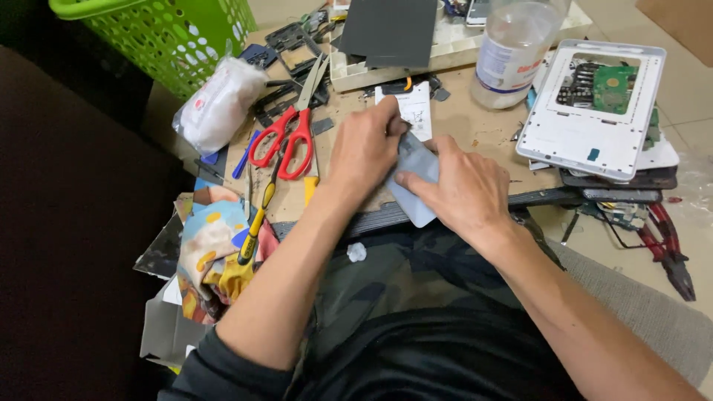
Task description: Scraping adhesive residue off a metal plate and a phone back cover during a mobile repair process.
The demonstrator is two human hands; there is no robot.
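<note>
While I lean over the low cardboard-topped work board (475, 130), both my hands meet on a flat, pale grey-blue phone-shaped slab (416, 189) that lies tilted across the board's near edge. My left hand (365, 148) is closed over the slab's upper end, fingers curled down around it, thumb side pressing at the top corner. My right hand (464, 191) grips the slab from its right side, with the thumb laid flat across the pale face and the other fingers wrapped behind, so the slab is pinched firmly between the two hands. I cannot tell what my left fingertips do under the hand.

Just beyond the slab, touching my left knuckles, lies a small white paper slip (413, 108) with black print. To the slab's left lie red-handled scissors (291, 126), blades pointing away from me, and nearer me than those a yellow-and-black handled screwdriver (256, 215) slanting over a colourful crumpled cloth (204, 249). Farther left of the scissors sits a clear plastic bag of white stuff (217, 104), and behind it a green plastic basket (160, 33).

To the slab's right, well apart, rests a white opened device shell (590, 111) showing a green circuit board (613, 87), stacked on dark flat panels. Beyond the slab to the right stands a clear plastic bottle (514, 48) beside a dark grey sheet (388, 30). Red-handled pliers (668, 249) lie on the floor at far right.
</note>
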